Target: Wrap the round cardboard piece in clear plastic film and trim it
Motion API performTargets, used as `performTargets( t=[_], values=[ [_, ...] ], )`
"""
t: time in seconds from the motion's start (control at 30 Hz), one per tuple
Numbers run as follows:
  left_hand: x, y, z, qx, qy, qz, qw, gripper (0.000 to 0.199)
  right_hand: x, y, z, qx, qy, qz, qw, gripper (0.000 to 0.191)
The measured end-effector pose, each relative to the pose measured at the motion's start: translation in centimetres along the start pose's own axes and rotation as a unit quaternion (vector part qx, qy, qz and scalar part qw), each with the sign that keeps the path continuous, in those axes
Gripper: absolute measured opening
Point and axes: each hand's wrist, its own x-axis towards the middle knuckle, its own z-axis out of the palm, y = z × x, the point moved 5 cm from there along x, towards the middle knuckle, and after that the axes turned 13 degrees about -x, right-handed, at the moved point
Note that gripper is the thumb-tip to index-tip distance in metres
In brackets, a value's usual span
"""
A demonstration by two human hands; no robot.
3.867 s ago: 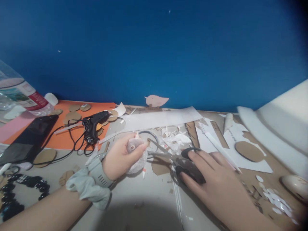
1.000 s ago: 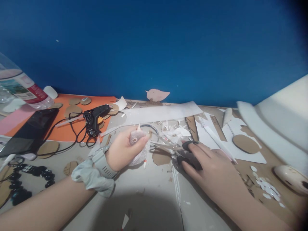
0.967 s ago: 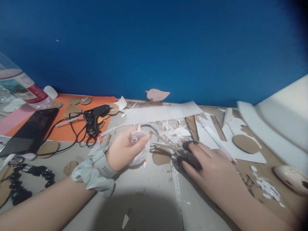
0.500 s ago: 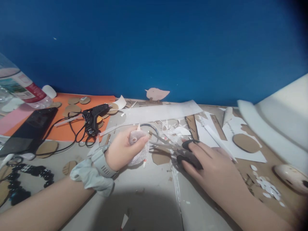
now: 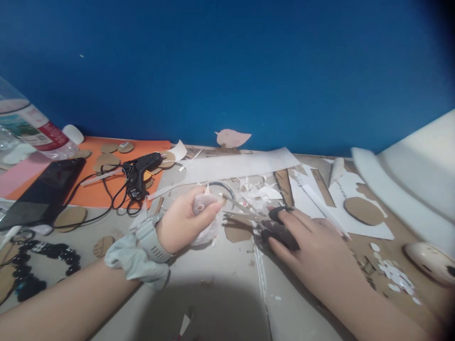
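Between the thumb and fingers of my left hand point(image 5: 186, 220) is a small pale, bird-like figure point(image 5: 206, 232) with a round eye and a pointed tip on top. My right hand point(image 5: 305, 241) has its fingers through the black handles of a pair of scissors point(image 5: 263, 218). The scissor blades are spread and point left, close to the right side of the figure. Under the blades lies a cardboard piece point(image 5: 237, 232). A roll of tape or ring point(image 5: 231, 189) sits just behind the figure, partly hidden.
A black glue gun point(image 5: 137, 175) with its cord lies on orange paper point(image 5: 106, 189). A phone point(image 5: 46, 189), a bottle point(image 5: 39, 130) and a bead bracelet point(image 5: 46, 265) are at left. Paper scraps, a white strip point(image 5: 238, 166) and white discs point(image 5: 396, 274) lie around. A pink paper bird point(image 5: 232, 138) stands behind.
The figure in my left hand has turned slightly, so the orange-and-white tip at its lower edge shows less. My right hand and the scissors stay almost in place.
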Motion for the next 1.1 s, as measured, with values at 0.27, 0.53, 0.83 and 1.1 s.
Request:
performTargets(
  t=[0.27,0.53,0.83,1.1],
  values=[
    [-0.1,-0.4,-0.2,-0.028,0.011,-0.02,0.999,0.02,-0.1,0.1,0.0,-0.01,0.01,0.0,1.0,0.021],
    [-0.3,-1.4,0.3,-0.209,-0.014,-0.122,0.97,0.022,0.1,0.2,-0.1,-0.026,0.005,0.003,1.0,0.021],
    [-0.1,-1.5,0.0,-0.19,0.018,-0.109,0.975,0.024,0.1,0.4,0.0,-0.029,0.012,-0.005,1.0,0.021],
    [-0.1,-1.4,-0.3,-0.155,0.025,-0.084,0.984,0.024,0.0,0.5,0.0,-0.043,0.015,-0.001,0.999,0.021]
  ],
)
